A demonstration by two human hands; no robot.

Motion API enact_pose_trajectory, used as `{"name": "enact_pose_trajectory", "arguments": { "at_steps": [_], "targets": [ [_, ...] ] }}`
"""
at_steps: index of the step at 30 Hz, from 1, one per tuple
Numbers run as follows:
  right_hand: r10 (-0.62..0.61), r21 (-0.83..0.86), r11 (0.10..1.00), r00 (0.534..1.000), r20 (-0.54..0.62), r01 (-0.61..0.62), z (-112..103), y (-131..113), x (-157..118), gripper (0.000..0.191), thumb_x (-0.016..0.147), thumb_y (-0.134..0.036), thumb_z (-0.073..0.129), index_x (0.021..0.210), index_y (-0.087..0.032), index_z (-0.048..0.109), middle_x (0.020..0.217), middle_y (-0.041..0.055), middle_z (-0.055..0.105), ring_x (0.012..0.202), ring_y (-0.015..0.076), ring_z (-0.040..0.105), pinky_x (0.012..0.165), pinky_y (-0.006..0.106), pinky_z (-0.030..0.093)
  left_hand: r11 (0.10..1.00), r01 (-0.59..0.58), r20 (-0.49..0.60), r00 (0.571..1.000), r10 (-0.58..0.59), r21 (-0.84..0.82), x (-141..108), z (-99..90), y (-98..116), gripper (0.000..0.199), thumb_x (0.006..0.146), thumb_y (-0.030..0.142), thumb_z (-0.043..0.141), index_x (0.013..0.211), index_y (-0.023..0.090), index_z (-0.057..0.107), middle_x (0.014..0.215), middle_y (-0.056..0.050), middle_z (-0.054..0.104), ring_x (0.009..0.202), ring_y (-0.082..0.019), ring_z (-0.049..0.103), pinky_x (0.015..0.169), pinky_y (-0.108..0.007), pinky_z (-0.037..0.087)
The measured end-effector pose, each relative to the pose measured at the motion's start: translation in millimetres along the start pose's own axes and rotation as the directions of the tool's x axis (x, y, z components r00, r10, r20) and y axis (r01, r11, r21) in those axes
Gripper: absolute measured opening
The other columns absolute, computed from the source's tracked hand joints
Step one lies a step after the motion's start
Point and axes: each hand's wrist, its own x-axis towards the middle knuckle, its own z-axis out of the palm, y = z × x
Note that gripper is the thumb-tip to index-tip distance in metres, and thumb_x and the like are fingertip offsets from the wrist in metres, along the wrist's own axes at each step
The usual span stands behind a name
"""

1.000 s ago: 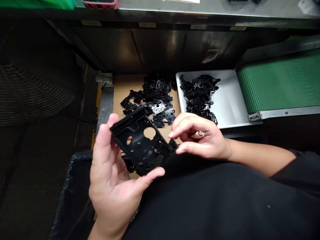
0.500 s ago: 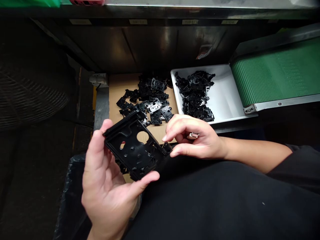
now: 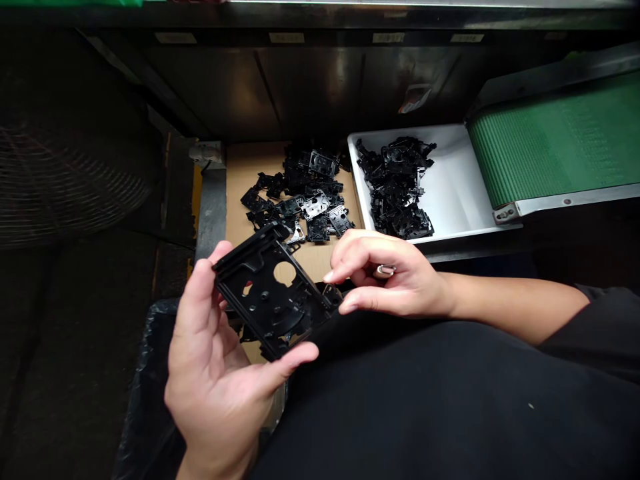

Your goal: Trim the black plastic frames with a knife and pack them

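Note:
My left hand [image 3: 210,373] grips a flat black moulded plastic frame [image 3: 270,293] with a round hole and several smaller holes, its fingers behind it and its thumb along the lower edge. My right hand [image 3: 395,283], wearing a metal ring, is beside the frame's right corner. Its thumb and forefinger are apart, close to that corner, and I cannot tell whether they touch it. Beyond the frame, loose black plastic parts [image 3: 305,193] lie in a heap on a cardboard sheet [image 3: 245,167].
A white tray [image 3: 450,187] holds a heap of black parts [image 3: 395,190]. Behind it runs a green conveyor belt [image 3: 555,140] with a metal edge. A wire fan guard [image 3: 65,187] stands at left, a black bin liner [image 3: 150,393] lies below, and my dark shirt [image 3: 425,400] fills the bottom.
The view has shifted slightly, so the parts and tray sit higher in the picture. The frame has tilted a little in my left hand, and my right hand stays beside its corner.

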Motion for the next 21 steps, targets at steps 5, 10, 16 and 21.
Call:
{"name": "enact_pose_trajectory", "arguments": {
  "at_steps": [5,10,16,21],
  "targets": [
    [0.003,-0.07,0.998,1.0,0.024,-0.001,8.3,1.3,-0.5,0.023,0.096,-0.032,0.084,0.109,-0.017,0.073,0.095,0.0035,0.068,0.073,0.0114,0.058,0.057,0.024,0.047,1.0,0.015,-0.011,1.0,-0.014,0.016,-5.2,-8.4,-3.7,0.136,0.038,0.035,0.11,0.16,0.042,0.052,0.169,-0.004,0.052,0.157,-0.047,0.043,0.13,-0.061,0.04],
    [0.007,-0.081,0.997,0.999,0.037,-0.004,18.1,3.0,-1.2,0.024,0.097,-0.033,0.083,0.11,-0.017,0.073,0.097,0.0046,0.069,0.077,0.0128,0.06,0.059,0.025,0.048,0.998,0.047,-0.032,0.998,-0.046,0.041,-13.1,-17.6,-5.0,0.136,0.037,0.04,0.11,0.159,0.046,0.052,0.168,-0.002,0.053,0.157,-0.046,0.044,0.13,-0.062,0.04],
    [0.009,-0.037,0.999,0.999,0.05,-0.007,33.1,3.0,3.0,0.022,0.096,-0.028,0.084,0.111,-0.016,0.074,0.097,0.0045,0.07,0.078,0.0124,0.061,0.063,0.025,0.05,0.999,0.052,-0.061,0.997,-0.052,0.01,-21.6,-29.2,-6.7,0.131,0.039,0.033,0.11,0.158,0.042,0.055,0.165,-0.006,0.057,0.155,-0.046,0.047,0.129,-0.062,0.041],
    [-0.014,0.017,1.0,0.998,0.062,0.013,44.5,4.5,7.3,0.025,0.091,-0.018,0.088,0.11,-0.01,0.075,0.098,0.0063,0.07,0.084,0.0122,0.063,0.068,0.024,0.051,0.999,0.012,-0.088,0.996,-0.016,-0.043,-25.4,-38.6,-10.3,0.134,0.034,0.026,0.111,0.157,0.036,0.058,0.162,-0.009,0.059,0.153,-0.046,0.05,0.131,-0.062,0.039]
  ]
}}
